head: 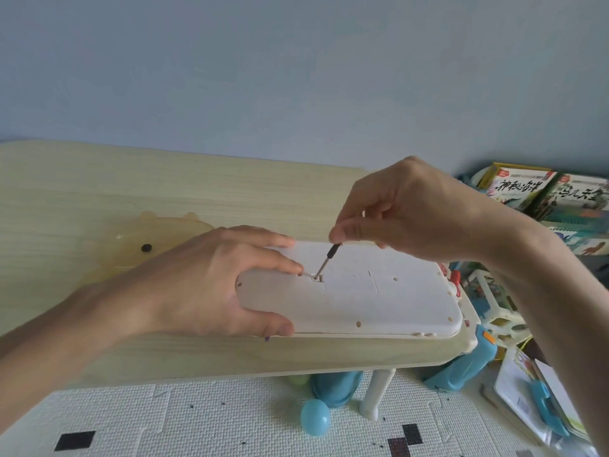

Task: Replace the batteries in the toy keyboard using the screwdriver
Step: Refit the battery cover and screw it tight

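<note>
The white toy keyboard (pixel 379 301) lies face down on the wooden table (pixel 99 192), its right end at the table's right edge. My left hand (pixel 204 285) clamps its left end, thumb on the near edge and fingers across the back. My right hand (pixel 405 212) pinches the black handle of a small screwdriver (pixel 326 262) from above. The metal tip stands tilted in a recess at the left edge of the battery cover (pixel 349 282).
A translucent yellow animal-shaped dish (pixel 131 245) lies on the table behind my left hand. Picture books (pixel 543 192) and blue toys (pixel 461 367) crowd the floor at the right. A blue ball (pixel 315 417) rests on the foam mat under the table.
</note>
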Tool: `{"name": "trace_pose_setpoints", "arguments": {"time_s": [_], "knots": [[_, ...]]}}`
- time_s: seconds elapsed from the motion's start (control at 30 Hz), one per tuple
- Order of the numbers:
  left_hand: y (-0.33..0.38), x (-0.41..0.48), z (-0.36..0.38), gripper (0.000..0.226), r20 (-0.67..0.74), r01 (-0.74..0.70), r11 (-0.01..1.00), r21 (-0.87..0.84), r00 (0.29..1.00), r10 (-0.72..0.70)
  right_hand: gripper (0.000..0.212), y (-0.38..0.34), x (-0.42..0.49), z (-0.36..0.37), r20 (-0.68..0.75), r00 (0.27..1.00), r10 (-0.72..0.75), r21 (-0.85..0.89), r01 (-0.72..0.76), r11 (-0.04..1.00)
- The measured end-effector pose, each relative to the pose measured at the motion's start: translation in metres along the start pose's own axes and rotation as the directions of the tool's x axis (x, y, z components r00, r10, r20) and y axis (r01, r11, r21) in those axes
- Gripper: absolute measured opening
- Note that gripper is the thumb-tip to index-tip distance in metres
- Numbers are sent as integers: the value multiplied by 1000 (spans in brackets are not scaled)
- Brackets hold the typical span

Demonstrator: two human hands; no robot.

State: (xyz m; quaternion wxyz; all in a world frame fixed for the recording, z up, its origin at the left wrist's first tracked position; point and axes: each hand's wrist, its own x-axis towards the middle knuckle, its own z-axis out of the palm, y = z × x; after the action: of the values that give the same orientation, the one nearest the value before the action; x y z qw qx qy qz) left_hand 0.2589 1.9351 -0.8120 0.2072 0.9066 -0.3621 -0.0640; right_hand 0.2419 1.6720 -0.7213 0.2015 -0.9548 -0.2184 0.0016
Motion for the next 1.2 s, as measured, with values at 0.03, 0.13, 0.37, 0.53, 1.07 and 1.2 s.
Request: {"name": "trace_pose_setpoints", "arguments": {"time_s": [0.03, 0.13, 0.37, 0.53, 1.07, 1.2], "knots": [[0, 0, 0, 87, 0, 0, 1000, 0, 1000, 0, 44, -2, 1, 4, -22, 1000, -17, -55, 15, 998], [1, 0, 0, 88, -4, -5, 1000, 5, 1000, 5, 64, -5, 1, 21, -102, 982, -161, -195, 139, 971], [1, 1, -1, 88, 12, 2, 1000, -2, 1000, -2, 13, -9, -2, 25, -13, 996, -84, -23, 83, 996], [2, 0, -1, 86, 27, 19, 1000, 2, 999, -19, 14, -3, -9, 17, 114, 993, 10, -2, -10, 1000], [0, 0, 0, 87, 28, 5, 1000, 0, 1000, -5, 9, -10, 1, 27, 1, 997, -74, -123, 73, 990], [0, 1, 0, 87, 20, 1, 1000, -6, 1000, -1, 21, -10, -3, 13, 26, 999, -44, -9, 44, 999]]}}
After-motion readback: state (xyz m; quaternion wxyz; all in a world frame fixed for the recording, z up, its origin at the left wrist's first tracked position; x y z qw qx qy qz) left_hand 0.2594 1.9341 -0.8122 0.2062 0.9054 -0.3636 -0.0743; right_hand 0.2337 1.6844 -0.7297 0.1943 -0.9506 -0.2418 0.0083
